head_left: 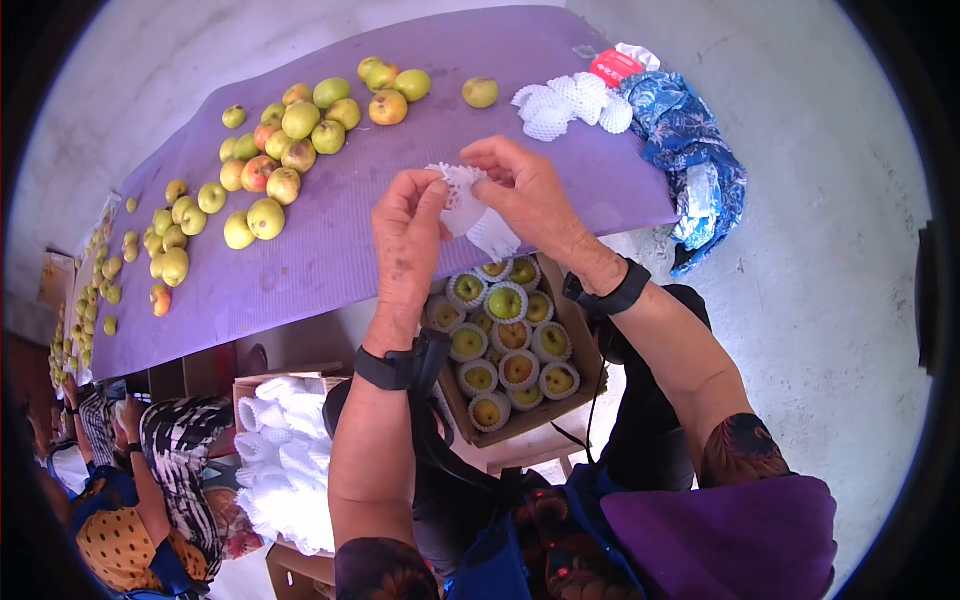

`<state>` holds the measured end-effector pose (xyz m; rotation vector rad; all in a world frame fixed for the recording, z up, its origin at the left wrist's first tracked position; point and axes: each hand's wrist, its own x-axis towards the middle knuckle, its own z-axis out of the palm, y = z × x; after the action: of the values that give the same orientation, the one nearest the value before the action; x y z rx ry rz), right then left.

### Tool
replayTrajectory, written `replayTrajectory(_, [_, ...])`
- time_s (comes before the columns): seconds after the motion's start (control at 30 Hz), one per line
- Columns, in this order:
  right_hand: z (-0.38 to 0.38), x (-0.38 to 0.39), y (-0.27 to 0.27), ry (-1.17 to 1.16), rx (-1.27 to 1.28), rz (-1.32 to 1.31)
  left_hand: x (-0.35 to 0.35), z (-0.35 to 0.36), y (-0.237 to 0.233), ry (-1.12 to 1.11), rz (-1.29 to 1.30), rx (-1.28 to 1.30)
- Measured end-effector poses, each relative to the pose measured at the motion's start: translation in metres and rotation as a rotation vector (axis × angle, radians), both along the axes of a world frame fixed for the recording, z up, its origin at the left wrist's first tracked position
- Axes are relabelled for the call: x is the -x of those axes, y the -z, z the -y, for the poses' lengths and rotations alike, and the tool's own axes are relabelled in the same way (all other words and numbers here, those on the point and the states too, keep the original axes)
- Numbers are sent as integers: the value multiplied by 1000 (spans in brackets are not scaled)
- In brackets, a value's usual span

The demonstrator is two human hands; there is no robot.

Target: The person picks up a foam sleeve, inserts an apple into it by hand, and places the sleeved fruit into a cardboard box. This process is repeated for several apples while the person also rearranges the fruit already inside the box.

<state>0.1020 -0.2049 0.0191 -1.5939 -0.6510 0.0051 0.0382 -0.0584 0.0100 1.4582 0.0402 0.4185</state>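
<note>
Above the near edge of the purple table, both my hands pinch a white foam fruit net [463,203] between them. My left hand [408,225] grips its left rim with thumb and fingers. On the opposite side, my right hand [530,195] holds the rim with the fingers bent over it. A second flap of white foam [494,237] hangs just below, partly overlapped by the first. No fruit is visible inside the net. Below my hands is a cardboard box [588,383] with rows of apples [507,303] in foam nets.
Loose green and reddish apples [300,120] cover the left of the purple table [400,265]. Several foam nets [572,103], a red packet [616,67] and a blue patterned cloth [690,140] lie at right. Foam nets [285,460] fill a box beside me. Another person [130,510] sits at left.
</note>
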Motion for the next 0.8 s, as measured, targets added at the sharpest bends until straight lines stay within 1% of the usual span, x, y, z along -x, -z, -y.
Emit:
replayTrajectory(0.07, [2, 9, -13, 0, 202, 118, 1, 2, -1, 6, -1, -123])
replayTrajectory(0.1, [1, 10, -12, 1, 202, 118, 1, 3, -1, 7, -2, -123])
replayTrajectory(0.17, [-1, 11, -11, -17, 222, 174, 0, 6, 1, -52, 73, -303])
replayTrajectory(0.3, [1, -1, -1, -56, 154, 79, -2, 1, 11, -105, 76, -208])
replayTrajectory(0.37, [2, -5, 1, -123, -8, -59, -5, -2, 13, -268, 229, -340])
replayTrajectory(0.5, [4, 0, -3, -55, 71, 22, 2, 9, -3, -278, 203, -420])
replayTrajectory(0.57, [6, 5, -8, -47, 174, 55, 5, 14, -8, -287, 162, -424])
replayTrajectory(0.6, [5, 4, -6, -47, 174, 55, 5, 16, -11, -286, 163, -424])
replayTrajectory(0.67, [3, 0, 1, -24, 81, 27, 5, 19, -15, -381, 237, -585])
replayTrajectory(0.7, [3, -1, 3, -24, 81, 28, 5, 17, -13, -381, 238, -585])
replayTrajectory(0.77, [3, -3, 5, 1, 112, 62, 5, 14, -8, -363, 145, -735])
replayTrajectory(0.8, [4, -2, 4, 0, 113, 61, 5, 14, -8, -363, 143, -735])
